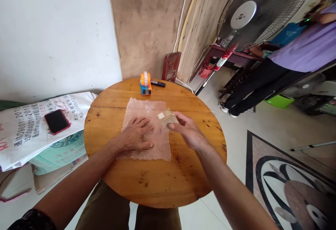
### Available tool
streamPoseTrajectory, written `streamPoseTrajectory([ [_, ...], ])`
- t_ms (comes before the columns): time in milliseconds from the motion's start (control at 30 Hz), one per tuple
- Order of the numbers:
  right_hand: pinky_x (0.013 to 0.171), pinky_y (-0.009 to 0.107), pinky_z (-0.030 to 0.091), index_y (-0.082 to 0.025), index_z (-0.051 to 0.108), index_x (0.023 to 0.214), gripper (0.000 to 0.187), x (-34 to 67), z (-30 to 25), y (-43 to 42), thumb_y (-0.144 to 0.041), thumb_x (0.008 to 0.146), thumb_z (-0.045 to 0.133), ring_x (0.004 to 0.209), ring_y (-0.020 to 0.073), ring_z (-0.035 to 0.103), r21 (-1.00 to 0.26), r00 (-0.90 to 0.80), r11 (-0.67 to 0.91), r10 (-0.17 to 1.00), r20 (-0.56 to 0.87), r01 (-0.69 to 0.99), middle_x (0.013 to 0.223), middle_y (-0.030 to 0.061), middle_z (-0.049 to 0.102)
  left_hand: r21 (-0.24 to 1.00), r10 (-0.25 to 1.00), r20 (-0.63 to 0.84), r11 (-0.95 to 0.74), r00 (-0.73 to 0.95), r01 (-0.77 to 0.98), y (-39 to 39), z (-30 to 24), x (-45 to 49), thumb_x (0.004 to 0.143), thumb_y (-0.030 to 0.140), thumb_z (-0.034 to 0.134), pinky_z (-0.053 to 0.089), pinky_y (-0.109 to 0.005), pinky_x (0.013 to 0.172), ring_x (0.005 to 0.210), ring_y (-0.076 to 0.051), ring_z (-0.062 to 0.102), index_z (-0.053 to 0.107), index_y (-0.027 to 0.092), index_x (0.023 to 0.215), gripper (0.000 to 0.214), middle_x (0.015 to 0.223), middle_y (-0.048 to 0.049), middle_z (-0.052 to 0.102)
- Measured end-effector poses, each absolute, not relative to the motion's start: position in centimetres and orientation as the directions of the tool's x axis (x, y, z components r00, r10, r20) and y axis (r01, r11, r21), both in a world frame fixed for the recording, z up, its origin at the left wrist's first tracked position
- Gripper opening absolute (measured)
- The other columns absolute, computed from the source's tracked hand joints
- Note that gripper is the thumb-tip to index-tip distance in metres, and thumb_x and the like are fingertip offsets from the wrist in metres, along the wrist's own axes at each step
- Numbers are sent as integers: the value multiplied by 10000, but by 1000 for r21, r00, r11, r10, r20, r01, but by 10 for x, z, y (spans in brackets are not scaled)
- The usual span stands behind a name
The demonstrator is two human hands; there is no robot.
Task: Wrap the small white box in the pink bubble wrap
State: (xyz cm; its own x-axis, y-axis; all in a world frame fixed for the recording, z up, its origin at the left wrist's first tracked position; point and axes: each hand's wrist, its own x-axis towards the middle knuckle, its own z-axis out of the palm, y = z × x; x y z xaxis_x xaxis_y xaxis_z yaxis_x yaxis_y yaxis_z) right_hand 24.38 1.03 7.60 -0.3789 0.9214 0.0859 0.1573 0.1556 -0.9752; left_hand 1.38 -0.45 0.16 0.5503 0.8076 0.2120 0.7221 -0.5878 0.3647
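Note:
A sheet of pinkish bubble wrap (pixel 157 149) lies flat on the round wooden table (pixel 157 184). My left hand (pixel 138 132) rests on it, palm down with the fingers spread. Between the thumb and fingers of my right hand (pixel 187 128) is a small brown box (pixel 168 117) with a pale label patch. I hold it over the right edge of the wrap; it is slightly blurred, so its print cannot be read. Beyond the wrap stands an orange and blue tape dispenser (pixel 145 83), with a black pen-like object (pixel 158 83) beside it.
Sacks (pixel 60 146) are stacked left of the table, with a phone (pixel 57 121) on top. A standing fan (pixel 244 16) rises at the back right. Near it stands a person (pixel 294 55) in a purple top. A wooden board (pixel 147 23) leans behind the table.

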Motion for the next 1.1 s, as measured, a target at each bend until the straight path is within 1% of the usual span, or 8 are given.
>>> streamPoseTrajectory([
  [100, 826, 335, 475, -193, 681, 949, 369, 205, 57, 17, -430, 677, 755, 883, 200, 630, -997, -494, 73, 867, 61, 4, 944, 27, 708, 367, 786, 232, -616, 572, 697, -4, 3, 14, 775, 566, 638, 175, -568, 1158, 1403, -350, 324, 492, 256, 1400, 713, 1512, -117, 420],
  [267, 792, 314, 465, -183, 653, 900, 354, 193, 15, 42, -439, 675, 749, 804, 182, 617, -999, -326, -11, 945, 7, -52, 873, 18, 698, 447, 793, 250, -603, 555, 660, 2, 6, 12, 742, 390, 657, 200, -556, 1171, 1418, -331, 316, 553, 259, 1354, 635, 1544, -82, 383],
  [367, 763, 305, 458, -182, 642, 916, 393, 199, 7, 49, -453, 653, 751, 795, 187, 607, -999, -281, -19, 960, -9, -33, 871, 22, 690, 601, 875, 286, -481, 390, 638, 9, 5, 6, 729, 154, 505, 317, -480, 1153, 1350, -265, 439, 693, 229, 1148, 465, 1434, -58, 526],
  [467, 733, 296, 450, -191, 629, 887, 383, 201, 10, 48, -447, 635, 762, 759, 177, 592, -1000, -292, 0, 956, -3, 11, 825, 2, 672, 679, 937, 293, -344, 190, 648, 15, 4, -2, 701, 90, 432, 381, -431, 1128, 1263, -225, 530, 704, 172, 1068, 464, 1306, -77, 621],
  [667, 737, 306, 471, -199, 596, 924, 355, 199, 15, 40, -366, 649, 745, 760, 175, 597, -969, -369, 167, 925, 90, 182, 832, -1, 647, 548, 910, 315, -407, 270, 731, 19, -1, -8, 665, 127, 522, 405, -421, 1108, 1240, -260, 534, 688, 154, 1035, 407, 1276, -106, 621],
  [867, 914, 414, 468, -204, 595, 1147, 503, 203, 9, 39, -249, 666, 735, 1047, 264, 595, -737, -515, 500, 823, 241, 455, 1130, 88, 646, 492, 899, 319, -428, 301, 758, 20, -2, -9, 664, 121, 523, 373, -451, 1132, 1264, -281, 517, 678, 169, 1052, 421, 1286, -108, 617],
  [967, 941, 420, 475, -215, 533, 1259, 614, 207, 5, 42, -241, 681, 739, 1103, 267, 594, -779, -539, 477, 814, 217, 407, 1207, 101, 629, 480, 901, 313, -423, 301, 768, 20, -2, -9, 675, 122, 522, 382, -449, 1124, 1262, -278, 520, 680, 177, 1030, 393, 1266, -103, 626],
  [1100, 931, 409, 496, -226, 555, 1237, 557, 211, 4, 45, -196, 701, 704, 1063, 251, 628, -831, -553, 418, 816, 168, 365, 1160, 79, 660, 477, 901, 313, -423, 302, 770, 19, -2, -9, 685, 125, 521, 388, -447, 1118, 1258, -276, 521, 682, 168, 1018, 372, 1265, -109, 623],
])
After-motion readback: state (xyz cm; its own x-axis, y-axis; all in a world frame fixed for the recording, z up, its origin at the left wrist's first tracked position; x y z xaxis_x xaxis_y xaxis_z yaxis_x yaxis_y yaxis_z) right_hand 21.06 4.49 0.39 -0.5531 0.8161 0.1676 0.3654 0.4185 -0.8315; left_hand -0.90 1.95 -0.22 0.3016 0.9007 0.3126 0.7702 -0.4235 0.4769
